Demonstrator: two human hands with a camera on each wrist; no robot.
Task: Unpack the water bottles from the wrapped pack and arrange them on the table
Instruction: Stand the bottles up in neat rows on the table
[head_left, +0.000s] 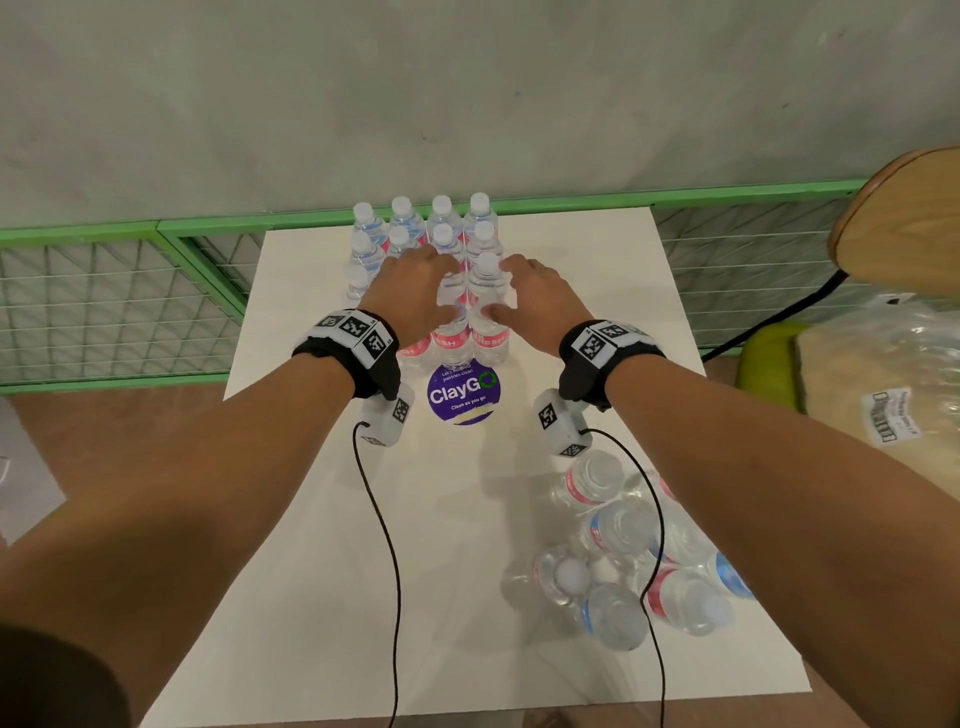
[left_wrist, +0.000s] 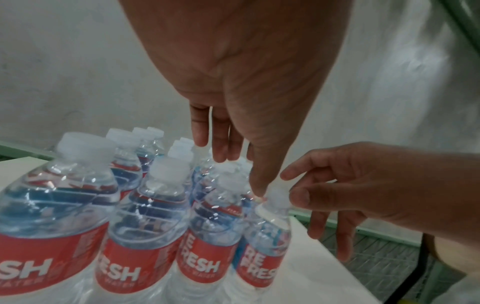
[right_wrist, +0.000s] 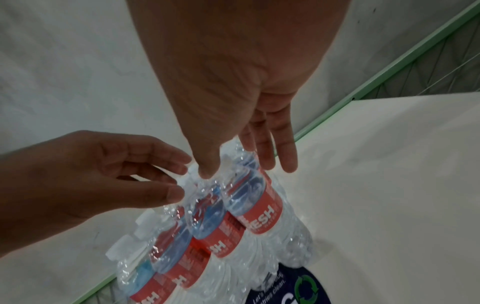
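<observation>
Several upright water bottles (head_left: 441, 223) with red labels and white caps stand in tight rows at the far end of the white table (head_left: 322, 571). Both hands hover over the nearest row. My left hand (head_left: 431, 291) has straight fingers above the caps, and its thumb touches the neck of the front right bottle (left_wrist: 262, 253). My right hand (head_left: 519, 291) lays its thumb against the cap of that same bottle (head_left: 488, 338), its fingers hanging straight beside it. Neither hand grips anything. The torn clear wrap pack (head_left: 639, 551), holding several lying bottles, sits at the near right.
A round purple ClayGo sticker (head_left: 462, 395) lies just in front of the rows. A green mesh fence (head_left: 119, 291) runs behind the table. A wooden chair (head_left: 898, 218) and a plastic bag (head_left: 893, 374) stand to the right. Wrist cables hang over the table.
</observation>
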